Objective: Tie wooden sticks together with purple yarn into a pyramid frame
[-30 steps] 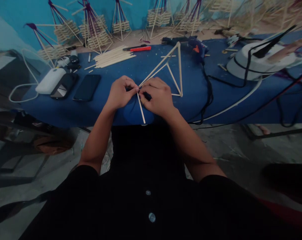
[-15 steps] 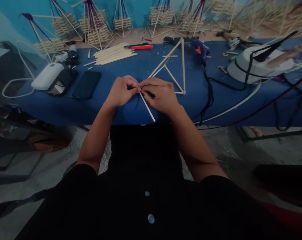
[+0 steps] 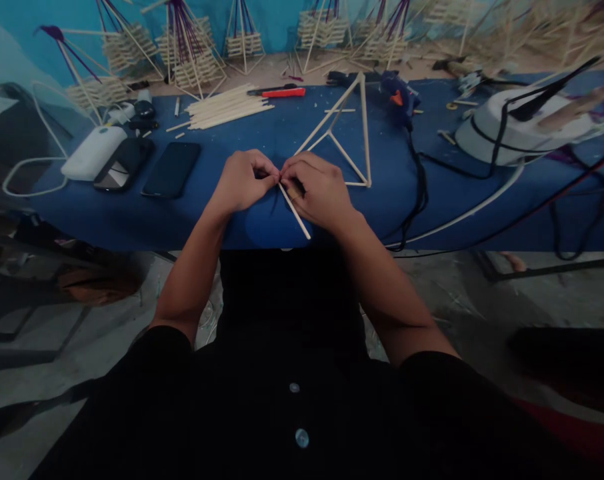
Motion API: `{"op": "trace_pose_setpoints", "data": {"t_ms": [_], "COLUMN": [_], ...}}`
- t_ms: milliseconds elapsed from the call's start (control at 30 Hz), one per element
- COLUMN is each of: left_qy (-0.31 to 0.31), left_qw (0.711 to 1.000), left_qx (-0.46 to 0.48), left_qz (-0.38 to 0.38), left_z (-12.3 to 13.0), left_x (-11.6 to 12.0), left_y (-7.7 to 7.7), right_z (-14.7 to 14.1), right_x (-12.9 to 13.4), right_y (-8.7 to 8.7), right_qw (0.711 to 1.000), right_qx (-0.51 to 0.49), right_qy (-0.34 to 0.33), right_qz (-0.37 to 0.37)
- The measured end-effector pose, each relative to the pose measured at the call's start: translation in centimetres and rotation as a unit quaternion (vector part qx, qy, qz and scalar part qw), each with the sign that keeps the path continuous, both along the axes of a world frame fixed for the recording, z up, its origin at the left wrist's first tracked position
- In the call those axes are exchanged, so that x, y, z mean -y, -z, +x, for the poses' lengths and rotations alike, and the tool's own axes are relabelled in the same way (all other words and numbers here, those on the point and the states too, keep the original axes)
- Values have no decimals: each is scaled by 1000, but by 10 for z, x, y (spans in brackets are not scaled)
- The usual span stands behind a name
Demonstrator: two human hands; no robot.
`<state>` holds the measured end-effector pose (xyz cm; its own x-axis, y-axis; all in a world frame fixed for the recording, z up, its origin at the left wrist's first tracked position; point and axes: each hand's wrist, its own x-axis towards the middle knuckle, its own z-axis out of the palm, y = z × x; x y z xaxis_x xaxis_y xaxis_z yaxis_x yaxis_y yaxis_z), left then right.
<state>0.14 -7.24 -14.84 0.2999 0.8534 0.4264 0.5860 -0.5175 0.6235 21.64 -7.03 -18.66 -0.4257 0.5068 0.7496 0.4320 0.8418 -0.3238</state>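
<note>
My left hand (image 3: 245,180) and my right hand (image 3: 319,183) meet fingertip to fingertip over the front of the table. Both are closed in a pinch around the upper end of a thin wooden stick (image 3: 296,213), whose free end slants down toward me. Something small and dark reddish shows between the fingertips, too small to name. Behind my right hand lies a pyramid-like frame of wooden sticks (image 3: 366,133); its near left corner is hidden by my hands, so I cannot tell whether the held stick joins it.
On the blue table (image 3: 222,230) lie a phone (image 3: 172,170), a bundle of sticks (image 3: 227,109), a red cutter knife (image 3: 282,92) and a glue gun (image 3: 401,93). A white round container (image 3: 507,133) with cables stands right. Several stick structures with purple thread (image 3: 192,57) line the back.
My fingers have shifted slightly at the stick's end, and the right-hand fingers are a little more curled. The stick and the frame stay almost where they were.
</note>
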Motion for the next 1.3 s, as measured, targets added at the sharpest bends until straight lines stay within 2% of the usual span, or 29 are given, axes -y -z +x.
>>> {"op": "trace_pose_setpoints", "data": {"t_ms": [100,233,567,900,1100,1300], "left_qy": [-18,-22,11,73,51,11], "left_qw": [999,998,1000,997,998,1000], "left_qx": [-37,-42,-21,31,27,13], "left_qz": [13,28,19,-16,-2,0], "left_z": [4,5,1,-6,-1,5], "left_x": [2,3,2,-8,-9,-4], "left_y": [0,3,0,-2,1,0], "right_z": [0,-1,-4,-3,1,2], "right_x": [-4,-2,7,6,2,6], "right_y": [0,-3,-4,1,6,0], "right_qw": [1000,1000,996,996,996,996], "right_qx": [6,16,16,13,2,-9], "right_qy": [0,15,63,66,65,57], "right_qz": [2,-21,-58,-51,-69,-69]}}
